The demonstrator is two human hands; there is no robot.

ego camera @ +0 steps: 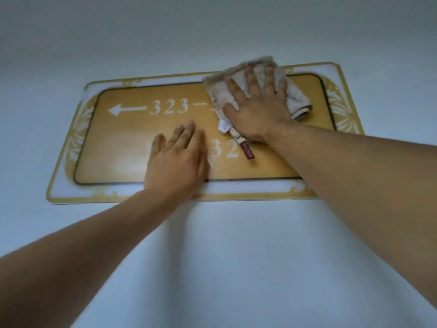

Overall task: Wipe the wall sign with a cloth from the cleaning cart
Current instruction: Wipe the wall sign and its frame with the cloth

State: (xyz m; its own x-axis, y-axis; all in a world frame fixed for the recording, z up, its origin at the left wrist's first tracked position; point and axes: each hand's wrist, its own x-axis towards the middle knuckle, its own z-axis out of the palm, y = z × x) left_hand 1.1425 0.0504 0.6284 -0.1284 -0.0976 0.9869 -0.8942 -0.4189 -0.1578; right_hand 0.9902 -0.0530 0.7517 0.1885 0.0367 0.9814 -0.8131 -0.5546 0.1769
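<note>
Beige cloth (257, 86): one, under right hand (257, 107); one sign (132, 150)

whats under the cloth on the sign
The cloth lies on the sign's upper right, pressed flat by the right hand. It hides the numbers after "323-".

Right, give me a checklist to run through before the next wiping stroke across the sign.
1. Cloth flat under the right hand: ok.
2. Cloth touching the wall sign: ok.
3. Left hand bracing the sign's lower middle: ok.
4. Path left toward the arrow free: ok.
5. Left hand hides lower digits, must shift before wiping there: not ok.
6. Sign firmly fixed to the wall: cannot tell.
</note>
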